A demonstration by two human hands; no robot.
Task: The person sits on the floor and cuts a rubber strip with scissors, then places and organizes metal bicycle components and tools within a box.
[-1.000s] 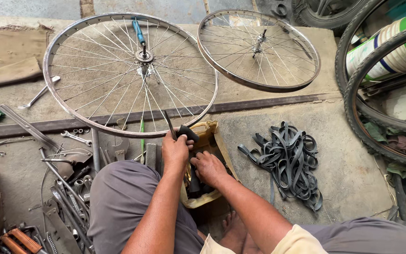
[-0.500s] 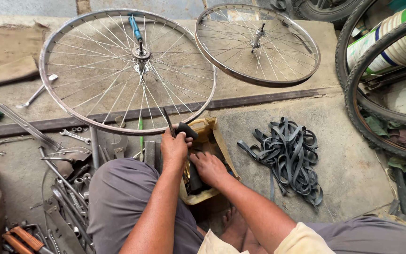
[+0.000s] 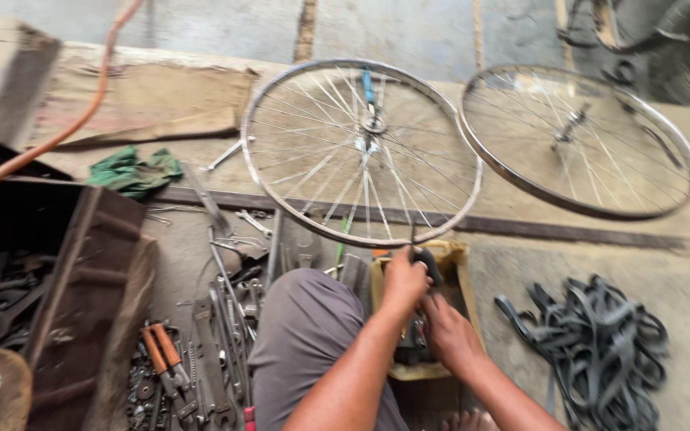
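The left hand (image 3: 403, 281) has its fingers closed around a small black tool handle (image 3: 429, 263) at the near rim of the spoked silver bicycle wheel (image 3: 361, 152), while the right hand (image 3: 450, 335), just below, reaches into the open tan box (image 3: 461, 263), its fingers' grip hidden.

Your near wheel (image 3: 361, 152) is silvery with a blue piece at its hub, and the second wheel (image 3: 580, 140) at three o'clock is silvery too. A green rag (image 3: 133, 170) lies at nine o'clock, orange-handled pliers (image 3: 161, 355) at seven, black rubber tubes (image 3: 592, 351) at four, and a yellowish box (image 3: 461, 263) under your hands.

Single head view, steep downward, close over hands (image 3: 429, 307)
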